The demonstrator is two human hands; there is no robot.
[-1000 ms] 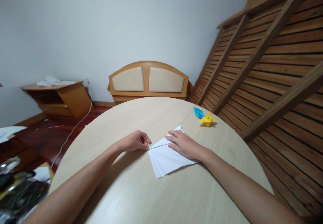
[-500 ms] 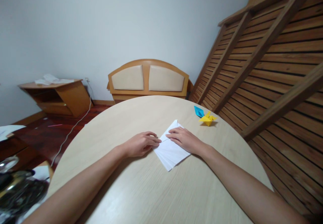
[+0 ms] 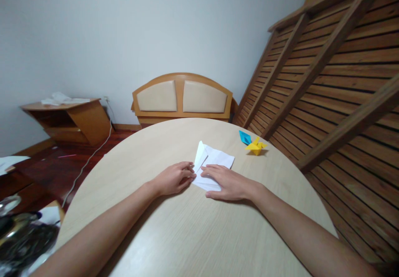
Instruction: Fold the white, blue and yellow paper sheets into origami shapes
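Note:
A folded sheet of white paper [image 3: 218, 157] lies on the round table, with a narrow flap standing a little up along its left side. At the paper's left corner, my left hand [image 3: 176, 179] has its fingers curled and closed on the edge. My right hand [image 3: 229, 182] rests palm down over the lower right of the sheet, fingers stretched out and thumb apart, covering that part of it. Beyond it, to the right, sit a yellow origami crane [image 3: 256, 147] and a blue folded paper piece [image 3: 245, 137].
The pale round table [image 3: 174, 235] fills the foreground. Behind it stands a padded headboard [image 3: 182, 98]. A slatted wooden frame [image 3: 327, 85] leans at the right. At the left are a low cabinet [image 3: 84, 121], a white cable [image 3: 89, 160] and dark clutter [image 3: 25, 235].
The paper has turned on the table, and a flap now shows raised at its left. My right hand has slid down and slightly left. The left hand stays near the same corner.

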